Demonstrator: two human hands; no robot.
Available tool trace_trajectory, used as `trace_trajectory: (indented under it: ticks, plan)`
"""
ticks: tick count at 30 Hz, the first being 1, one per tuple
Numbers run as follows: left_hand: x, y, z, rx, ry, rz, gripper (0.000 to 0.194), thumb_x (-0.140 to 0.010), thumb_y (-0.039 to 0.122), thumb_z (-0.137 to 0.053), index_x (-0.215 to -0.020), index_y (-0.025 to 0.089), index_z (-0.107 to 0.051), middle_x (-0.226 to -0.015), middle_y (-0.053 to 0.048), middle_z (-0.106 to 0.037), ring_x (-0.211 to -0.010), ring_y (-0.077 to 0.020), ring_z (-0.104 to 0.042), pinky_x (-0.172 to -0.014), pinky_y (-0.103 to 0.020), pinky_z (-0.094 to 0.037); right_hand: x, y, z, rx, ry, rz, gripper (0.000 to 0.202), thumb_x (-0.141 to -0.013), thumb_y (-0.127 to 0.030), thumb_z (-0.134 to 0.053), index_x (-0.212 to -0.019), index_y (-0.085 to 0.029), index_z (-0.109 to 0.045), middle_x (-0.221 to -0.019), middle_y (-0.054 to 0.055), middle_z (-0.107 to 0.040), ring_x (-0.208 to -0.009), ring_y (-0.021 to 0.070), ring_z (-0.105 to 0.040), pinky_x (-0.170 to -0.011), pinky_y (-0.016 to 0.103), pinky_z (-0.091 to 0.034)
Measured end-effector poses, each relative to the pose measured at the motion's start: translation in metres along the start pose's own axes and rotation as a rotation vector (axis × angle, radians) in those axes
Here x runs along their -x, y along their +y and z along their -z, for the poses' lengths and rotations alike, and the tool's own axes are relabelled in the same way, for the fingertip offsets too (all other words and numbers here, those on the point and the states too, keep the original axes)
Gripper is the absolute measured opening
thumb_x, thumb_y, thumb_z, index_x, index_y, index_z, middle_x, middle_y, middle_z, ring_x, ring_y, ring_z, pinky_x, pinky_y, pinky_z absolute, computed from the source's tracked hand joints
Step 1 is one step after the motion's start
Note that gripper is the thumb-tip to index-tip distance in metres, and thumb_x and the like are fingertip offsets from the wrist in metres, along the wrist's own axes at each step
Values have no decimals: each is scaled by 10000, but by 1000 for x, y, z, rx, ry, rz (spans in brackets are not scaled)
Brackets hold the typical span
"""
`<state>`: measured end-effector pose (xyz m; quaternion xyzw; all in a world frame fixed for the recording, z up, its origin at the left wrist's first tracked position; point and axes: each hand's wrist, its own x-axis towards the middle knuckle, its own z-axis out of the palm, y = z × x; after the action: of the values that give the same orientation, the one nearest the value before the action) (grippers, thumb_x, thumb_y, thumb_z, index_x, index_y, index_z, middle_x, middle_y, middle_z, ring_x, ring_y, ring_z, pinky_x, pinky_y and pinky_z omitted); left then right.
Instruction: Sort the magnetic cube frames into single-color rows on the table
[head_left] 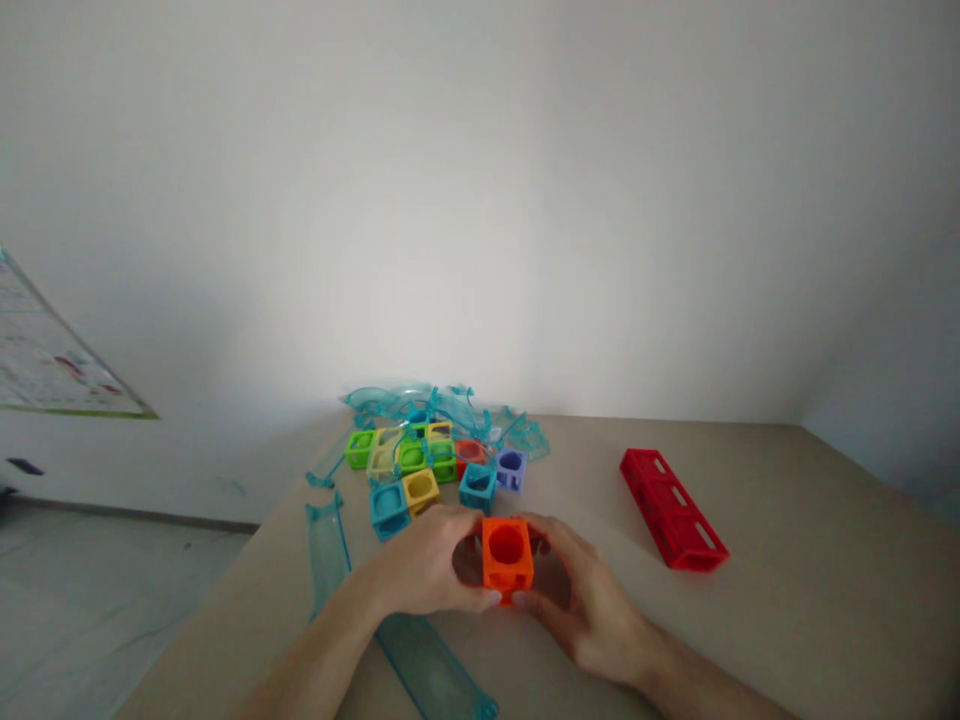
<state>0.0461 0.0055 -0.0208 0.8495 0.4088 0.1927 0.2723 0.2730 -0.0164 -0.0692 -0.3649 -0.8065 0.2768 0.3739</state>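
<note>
An orange block (508,555) with a round hole in its top is held between my two hands, near the front middle of the table. My left hand (442,560) grips its left side, with the thumb at the lower front. On its right side are the fingers and thumb of my right hand (574,595). Just beyond my left hand stand a blue block (389,508), a yellow block (420,489) and a teal block (478,486). A purple block (511,468) is behind the orange one. Part of the orange block's sides is hidden by my fingers.
Several green, yellow and red blocks lie at the back left under clear teal track pieces (397,402). Long teal tracks (431,668) lie by my left forearm. A red three-part piece (671,510) is on the right of the tan table (795,560). A wall stands behind.
</note>
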Motion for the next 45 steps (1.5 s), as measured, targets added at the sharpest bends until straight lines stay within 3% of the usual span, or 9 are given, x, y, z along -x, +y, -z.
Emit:
trace_trajectory:
  ticks: [5,9,14,18,23,28,33,38,45]
  plan:
    - [-1,-10,10,-64,-31,-184,423,-688,485,-792,-969,190,-676,-931,-66,-683,-907,-248,-618,-821,-340,-468,1,0,6,-219,-74,103,525,-855,-343,-628,-1342,-231,-467,-1165,128,-623,-994,252,-629,-864,408,-522]
    - [-3,-21,13,-100,184,-245,264,-893,428,-606,-1006,200,-677,-1000,-89,-672,-985,-230,-599,-882,-354,-461,-1,7,14,-432,-63,60,455,-919,-467,-541,-1330,-272,-537,-1240,117,-635,-1111,282,-620,-891,418,-524]
    - [-8,-31,5,-184,359,-210,236,-916,314,-582,-1126,224,-645,-1148,-100,-613,-1105,-232,-570,-964,-386,-469,-8,13,13,-500,42,-25,414,-929,-503,-503,-1200,-226,-648,-1088,116,-707,-963,267,-669,-818,405,-542]
    - [-12,-36,-1,-264,433,-171,286,-917,241,-559,-1198,226,-609,-1281,-114,-547,-1212,-255,-509,-1034,-434,-441,-13,6,6,-382,-35,93,362,-907,-475,-552,-1120,-201,-655,-993,101,-696,-857,223,-663,-717,336,-540]
    - [-14,-36,-1,-388,337,-118,386,-885,207,-577,-1264,280,-594,-1400,-78,-484,-1208,-288,-490,-1028,-494,-445,-37,10,-9,-13,166,-126,241,-906,-228,-467,-1078,-186,-631,-934,70,-703,-686,156,-640,-585,262,-516]
    - [-12,-37,1,-382,277,-109,332,-849,240,-636,-1175,303,-644,-1343,-76,-473,-1188,-297,-485,-998,-509,-456,-63,22,-23,163,202,-197,397,-835,-110,-465,-1209,-199,-561,-1028,59,-727,-845,179,-687,-826,319,-537]
    - [-12,-40,2,-335,353,-78,180,-810,301,-701,-956,225,-628,-1215,-83,-486,-1123,-277,-505,-946,-476,-473,-67,23,-27,294,157,-249,520,-824,-117,-486,-1337,-200,-491,-1088,81,-711,-891,210,-683,-797,316,-530]
    - [-13,-44,1,-332,437,-5,292,-763,336,-746,-706,195,-497,-1029,-47,-477,-990,-232,-535,-869,-406,-483,-70,22,-31,444,163,-287,564,-873,-203,-488,-1424,-115,-403,-1256,205,-613,-1107,315,-607,-905,428,-490]
    - [-16,-36,1,-353,470,40,179,-761,186,-651,-834,216,-491,-983,-49,-503,-987,-250,-545,-884,-411,-477,-78,14,-35,524,53,-168,521,-921,-194,-444,-1439,-192,-391,-1202,125,-640,-1056,250,-617,-890,332,-488]
